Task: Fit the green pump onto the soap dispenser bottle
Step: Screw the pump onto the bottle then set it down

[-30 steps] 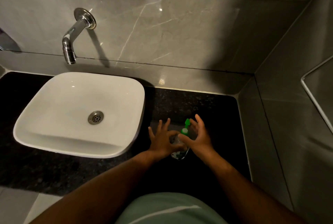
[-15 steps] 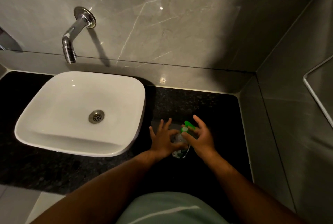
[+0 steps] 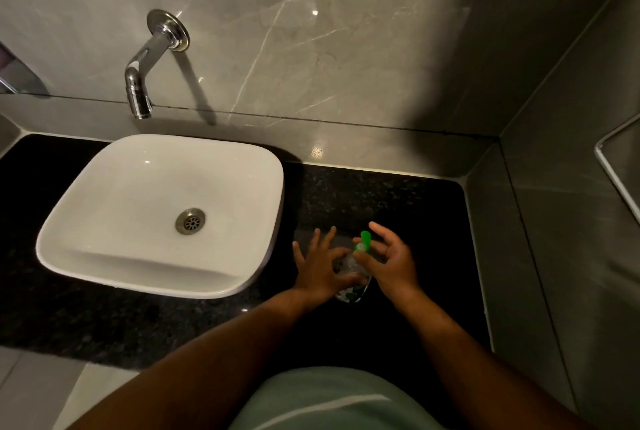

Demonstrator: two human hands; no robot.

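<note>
Gripping bottle (image 3: pixel 351 286) and green pump (image 3: pixel 363 242), both hands, left (image 3: pixel 320 270), right (image 3: pixel 391 261), beside sink (image 3: pixel 266 187) edge.

Two hands at a soap bottle on a dark bathroom counter

A clear soap dispenser bottle (image 3: pixel 351 277) stands on the black speckled counter (image 3: pixel 398 194), to the right of a white basin (image 3: pixel 104 208) with a metal drain (image 3: pixel 190 220). The left hand (image 3: pixel 320 268) grips the bottle's body with thumb and forefinger, its other fingers spread. The right hand (image 3: pixel 389 261) pinches the collar of the green pump (image 3: pixel 362 242) at the bottle's neck, the remaining fingers fanned open; the nozzle points away from the person (whether the pump is fully seated cannot be told). A chrome spout (image 3: pixel 145 76) juts from the grey marbled wall (image 3: pixel 346 59) above the basin.
</note>
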